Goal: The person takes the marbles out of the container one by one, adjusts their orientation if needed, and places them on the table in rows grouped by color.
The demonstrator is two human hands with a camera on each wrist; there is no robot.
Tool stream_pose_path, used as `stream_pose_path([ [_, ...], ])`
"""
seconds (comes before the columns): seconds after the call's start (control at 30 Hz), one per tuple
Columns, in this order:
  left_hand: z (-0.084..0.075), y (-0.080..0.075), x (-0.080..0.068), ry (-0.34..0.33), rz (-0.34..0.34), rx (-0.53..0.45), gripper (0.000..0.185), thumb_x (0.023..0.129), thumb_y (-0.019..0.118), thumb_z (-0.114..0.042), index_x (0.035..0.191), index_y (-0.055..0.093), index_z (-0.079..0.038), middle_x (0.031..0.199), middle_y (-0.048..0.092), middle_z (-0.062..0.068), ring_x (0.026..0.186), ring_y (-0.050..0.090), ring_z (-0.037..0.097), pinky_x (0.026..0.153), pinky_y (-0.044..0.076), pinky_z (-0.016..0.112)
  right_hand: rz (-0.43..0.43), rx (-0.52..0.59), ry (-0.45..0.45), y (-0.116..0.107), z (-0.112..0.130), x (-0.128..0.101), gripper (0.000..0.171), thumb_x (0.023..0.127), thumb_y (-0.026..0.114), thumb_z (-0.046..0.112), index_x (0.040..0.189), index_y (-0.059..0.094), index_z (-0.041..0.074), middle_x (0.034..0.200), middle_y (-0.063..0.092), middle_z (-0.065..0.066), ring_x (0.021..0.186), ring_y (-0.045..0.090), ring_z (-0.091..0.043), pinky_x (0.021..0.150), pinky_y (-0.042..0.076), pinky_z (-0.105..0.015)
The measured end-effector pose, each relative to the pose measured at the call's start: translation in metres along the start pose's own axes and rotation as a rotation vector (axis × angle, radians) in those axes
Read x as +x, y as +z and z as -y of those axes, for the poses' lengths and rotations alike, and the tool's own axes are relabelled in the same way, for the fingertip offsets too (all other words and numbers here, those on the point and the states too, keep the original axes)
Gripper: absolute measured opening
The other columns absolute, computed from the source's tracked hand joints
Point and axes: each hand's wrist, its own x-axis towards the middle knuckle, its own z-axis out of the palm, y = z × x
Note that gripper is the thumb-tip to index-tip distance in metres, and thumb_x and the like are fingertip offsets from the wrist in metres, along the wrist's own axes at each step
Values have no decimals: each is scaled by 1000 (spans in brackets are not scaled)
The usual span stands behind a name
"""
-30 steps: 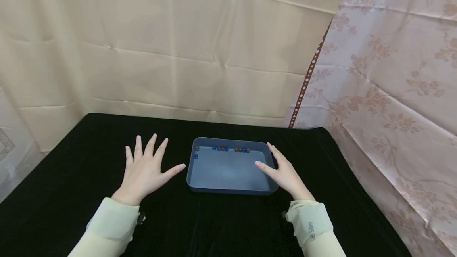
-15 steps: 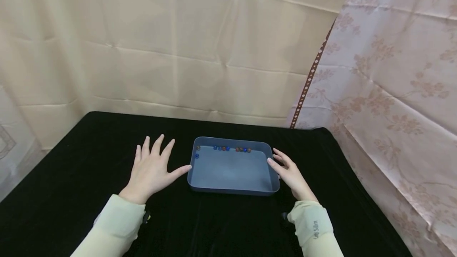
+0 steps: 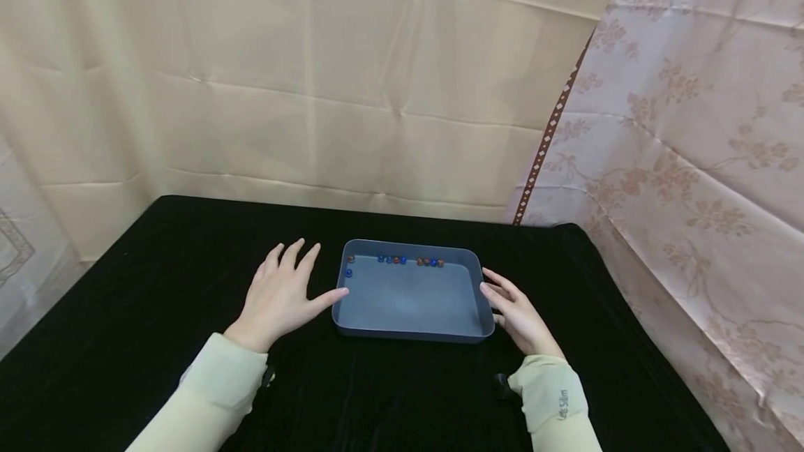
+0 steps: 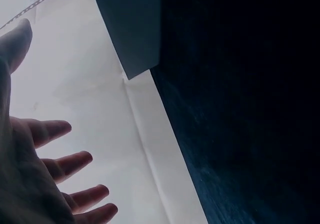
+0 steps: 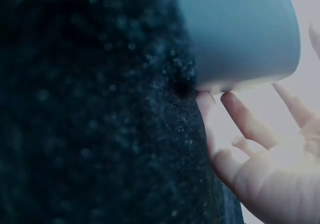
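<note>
A shallow blue-grey rectangular tray (image 3: 408, 309) lies on the black cloth in the head view. Along its far wall sit several small blue and brown balls (image 3: 430, 263), like marbles, with two more at its left end. My left hand (image 3: 276, 305) hovers palm down by the left side, fingers spread, its thumb tip over the rim. The left wrist view shows the left fingers (image 4: 70, 166) apart from the tray's wall (image 4: 130, 29). At the right side, my right hand (image 3: 518, 316) has fingertips against the outer wall (image 5: 245, 34), seen in the right wrist view; its thumb is near the rim.
Black cloth (image 3: 377, 396) covers the table. A cream curtain (image 3: 283, 89) hangs behind it, and a pinkish floral curtain (image 3: 703, 180) hangs on the right. Pale patterned fabric (image 3: 25, 250) shows at the far left.
My left hand has moved right, bringing its thumb to the tray's left rim. My right hand has shifted outward from over the tray to its right side. The balls keep their arrangement.
</note>
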Motion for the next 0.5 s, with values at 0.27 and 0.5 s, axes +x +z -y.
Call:
stream_pose_path([
  [0.27, -8, 2, 9, 18, 18, -43, 96, 84, 55, -74, 152, 37, -9, 156, 34, 23, 140, 31, 48, 111, 31, 65, 8, 11, 0, -2, -5, 1, 62, 102, 55, 37, 155, 30, 16, 157, 32, -20, 135, 44, -31, 96, 51, -34],
  [0.5, -17, 6, 15, 43, 43, -75, 94, 85, 56, -73, 152, 38, -9, 154, 38, 22, 139, 36, 45, 109, 36, 63, 16, -93, 25, 0, -2, -2, 66, 99, 61, 30, 155, 30, 18, 159, 26, -23, 138, 40, -38, 109, 42, -48],
])
